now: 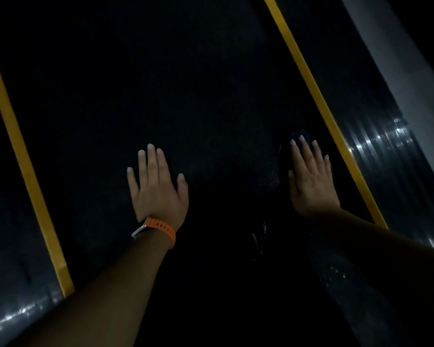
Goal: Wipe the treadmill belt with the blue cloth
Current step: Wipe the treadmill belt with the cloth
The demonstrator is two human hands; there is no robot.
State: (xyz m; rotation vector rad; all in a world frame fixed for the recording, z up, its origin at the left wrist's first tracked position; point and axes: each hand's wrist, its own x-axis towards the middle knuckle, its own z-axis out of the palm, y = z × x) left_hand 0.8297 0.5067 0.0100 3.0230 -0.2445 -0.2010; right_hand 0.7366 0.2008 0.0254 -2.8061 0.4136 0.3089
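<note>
The black belt (186, 83) fills most of the dim view and runs away from the camera. Faint wet glints show on it near its right side, between the two arms. A dark ribbed rail lies along each side of it, the right rail (386, 151) catching bright reflections and the left rail (15, 271) shining low in the corner. Beyond the right rail runs a pale gray strip (398, 58); what it is cannot be told. A yellow stripe borders the belt on each side, the left stripe (23, 159) and the right stripe (318, 96).

Both bare forearms reach in from below. The left hand (158, 189) lies palm down on the middle of the belt, its fingers (150, 159) straight and a little spread, holding nothing. The right hand (311, 181) lies palm down near the right stripe, fingers (305, 151) straight and flat upon the cloth (296, 137).

The cloth is dark blue and mostly hidden under that hand. Only its edge shows past the fingertips and beside the thumb, on the belt just inside the right stripe.

An orange band (164, 230) with a metal buckle circles the left wrist.
</note>
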